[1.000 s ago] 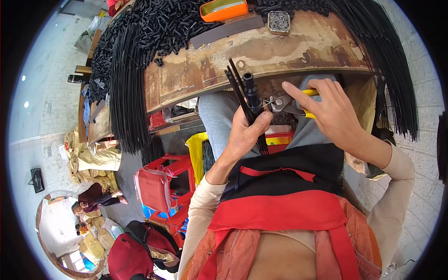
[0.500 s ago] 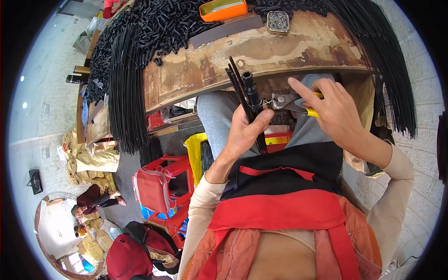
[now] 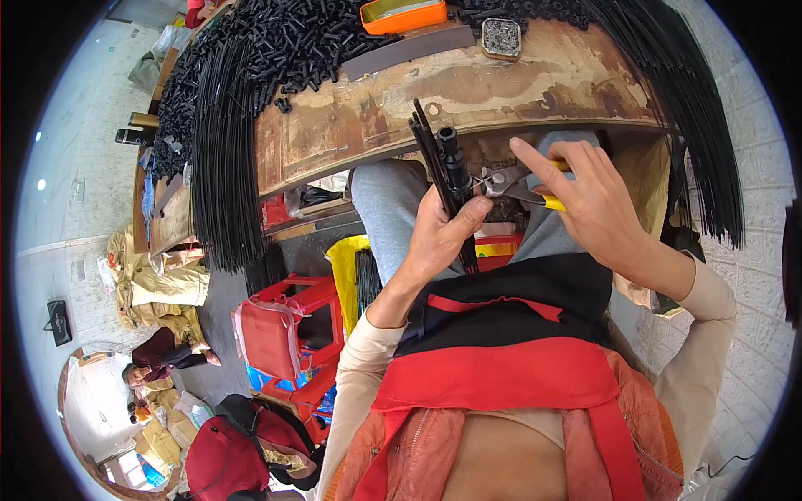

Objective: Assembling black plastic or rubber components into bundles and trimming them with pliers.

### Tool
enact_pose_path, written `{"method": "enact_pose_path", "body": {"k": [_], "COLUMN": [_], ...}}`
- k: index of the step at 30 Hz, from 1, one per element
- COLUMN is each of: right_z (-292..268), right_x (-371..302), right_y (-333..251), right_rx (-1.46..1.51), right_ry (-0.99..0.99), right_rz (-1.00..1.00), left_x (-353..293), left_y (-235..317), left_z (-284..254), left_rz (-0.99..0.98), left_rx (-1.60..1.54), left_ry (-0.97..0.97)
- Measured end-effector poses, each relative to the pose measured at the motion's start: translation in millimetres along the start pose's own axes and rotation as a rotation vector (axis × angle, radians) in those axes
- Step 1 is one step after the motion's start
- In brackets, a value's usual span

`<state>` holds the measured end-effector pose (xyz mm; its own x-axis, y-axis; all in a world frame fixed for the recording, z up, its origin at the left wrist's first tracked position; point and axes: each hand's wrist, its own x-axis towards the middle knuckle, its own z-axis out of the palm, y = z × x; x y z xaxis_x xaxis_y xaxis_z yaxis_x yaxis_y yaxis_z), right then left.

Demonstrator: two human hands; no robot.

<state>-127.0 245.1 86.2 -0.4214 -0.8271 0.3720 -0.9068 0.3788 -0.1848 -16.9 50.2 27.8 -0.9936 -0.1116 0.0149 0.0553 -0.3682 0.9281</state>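
My left hand [image 3: 440, 232] is closed around a bundle of thin black rods [image 3: 428, 149] and a black stepped tube fitting [image 3: 454, 160] with an open top end. The bundle stands nearly upright over my lap, in front of the bench edge. In my right hand [image 3: 595, 190] is a pair of pliers [image 3: 501, 181] with yellow grips, its index finger stretched out along the tool. The metal jaws meet the side of the fitting, just above my left thumb. Whatever small piece lies between the jaws is too small to make out.
A worn wooden bench [image 3: 368, 125] spans the front, bearing a heap of black tube fittings [image 3: 317, 42], an orange tray [image 3: 404, 15], a grey strip [image 3: 409, 52] and a small metal-parts dish [image 3: 501, 40]. Black rods [image 3: 224, 167] hang over its edge. Red stools [image 3: 276, 342] stand left.
The pliers have moved slightly left, bringing their jaws against the fitting; the thin metal piece seen at the jaws before no longer shows clearly. My left hand keeps its grip.
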Motion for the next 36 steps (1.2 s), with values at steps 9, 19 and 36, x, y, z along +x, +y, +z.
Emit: {"method": "enact_pose_path", "body": {"k": [9, 19, 36], "right_z": [-26, -27, -20], "right_x": [8, -5, -10], "right_y": [14, -4, 6], "right_rx": [-0.053, 0.671, 0.609], "right_ry": [-0.228, -0.325, -0.501], "right_rz": [-0.149, 0.144, 0.275], "left_x": [1, -3, 14], "left_y": [0, 3, 21], "left_z": [-9, -12, 3], "left_rz": [-0.052, -0.127, -0.087], "left_rx": [-0.068, -0.077, 0.061], "left_ry": [-0.095, -0.132, -0.039]}}
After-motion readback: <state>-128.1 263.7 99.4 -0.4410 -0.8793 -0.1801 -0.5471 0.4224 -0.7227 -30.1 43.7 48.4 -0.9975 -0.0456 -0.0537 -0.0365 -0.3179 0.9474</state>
